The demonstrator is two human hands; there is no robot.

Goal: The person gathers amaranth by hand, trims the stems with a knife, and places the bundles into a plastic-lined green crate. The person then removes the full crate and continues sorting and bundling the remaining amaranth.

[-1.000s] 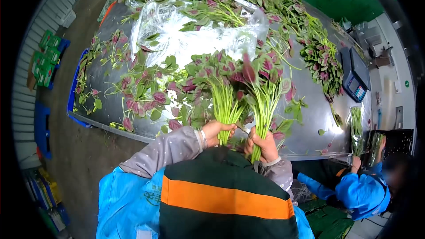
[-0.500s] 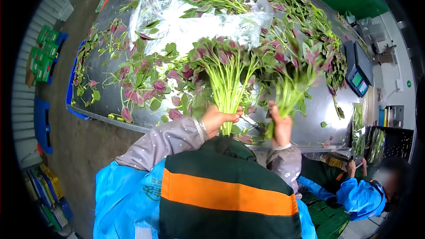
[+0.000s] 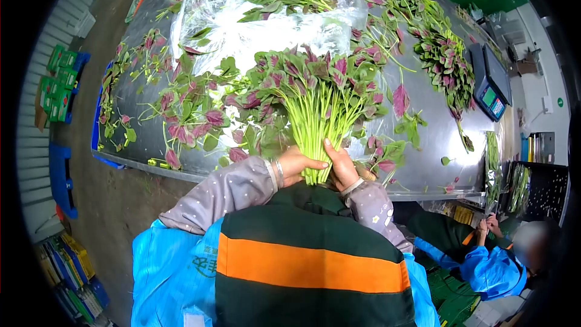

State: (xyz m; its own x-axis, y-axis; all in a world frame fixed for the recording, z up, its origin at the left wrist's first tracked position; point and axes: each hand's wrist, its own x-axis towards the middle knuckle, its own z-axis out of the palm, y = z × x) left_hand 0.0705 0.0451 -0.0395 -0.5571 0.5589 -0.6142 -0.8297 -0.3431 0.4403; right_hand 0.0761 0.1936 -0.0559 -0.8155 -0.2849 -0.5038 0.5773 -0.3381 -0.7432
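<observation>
A thick bunch of red amaranth greens (image 3: 318, 106), with purple-and-green leaves and pale green stems, stands upright at the near side of the metal table. My left hand (image 3: 295, 165) is closed around the stems from the left. Against the right side of the same stems, my right hand (image 3: 341, 166) is closed too, thumb pointing up. The cut stem ends show just below both hands. Loose amaranth leaves (image 3: 193, 127) lie scattered on the table left of the bunch, and a few more lie to its right.
A clear plastic sheet (image 3: 212, 18) lies beyond the bunch on the metal table (image 3: 439, 163). Piled amaranth (image 3: 445, 63) runs along the far right. A digital scale (image 3: 491, 79) sits at the right edge. Lower right, a co-worker in blue sleeves (image 3: 493, 269) handles bagged greens (image 3: 492, 166).
My right hand has moved left, bringing its separate handful of amaranth against the bunch in my left hand. The two now form one fuller bunch.
</observation>
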